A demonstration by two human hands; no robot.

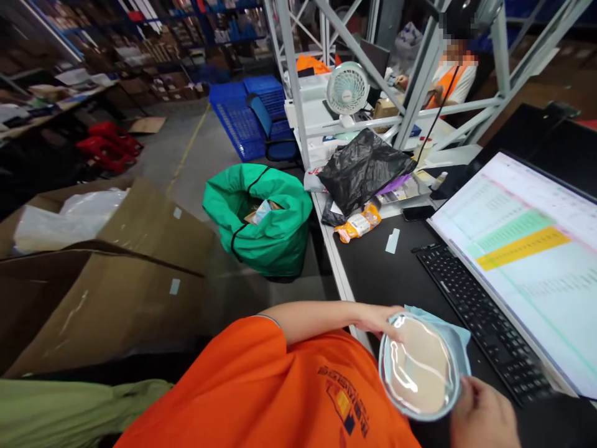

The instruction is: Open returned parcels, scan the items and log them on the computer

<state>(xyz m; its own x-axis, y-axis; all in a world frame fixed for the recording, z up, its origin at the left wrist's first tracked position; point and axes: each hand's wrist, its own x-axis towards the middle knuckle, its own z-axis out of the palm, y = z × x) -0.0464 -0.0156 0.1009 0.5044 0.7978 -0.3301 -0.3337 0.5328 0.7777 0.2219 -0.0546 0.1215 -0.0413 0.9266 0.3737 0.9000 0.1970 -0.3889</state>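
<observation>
A round, clear-topped case [420, 367] with a pale blue rim and a beige inside is held over the desk's near edge, in front of my orange shirt. My left hand [385, 320] grips its upper left edge, the thumb on top and the other fingers hidden beneath. Its right rim is pinched by the curled fingers of my right hand [485, 410], which is slightly blurred. A light blue plastic sheet or bag [459, 336] shows behind the case; whether it is joined to the case I cannot tell.
The black keyboard [480, 317] and lit monitor [527, 249] stand to the right. An orange packet [359, 223], a phone [417, 213] and a black plastic bag [364, 171] lie farther back. Left are a green sack [261, 230] and cardboard boxes [116, 298]. A co-worker [454, 78] sits beyond the frame.
</observation>
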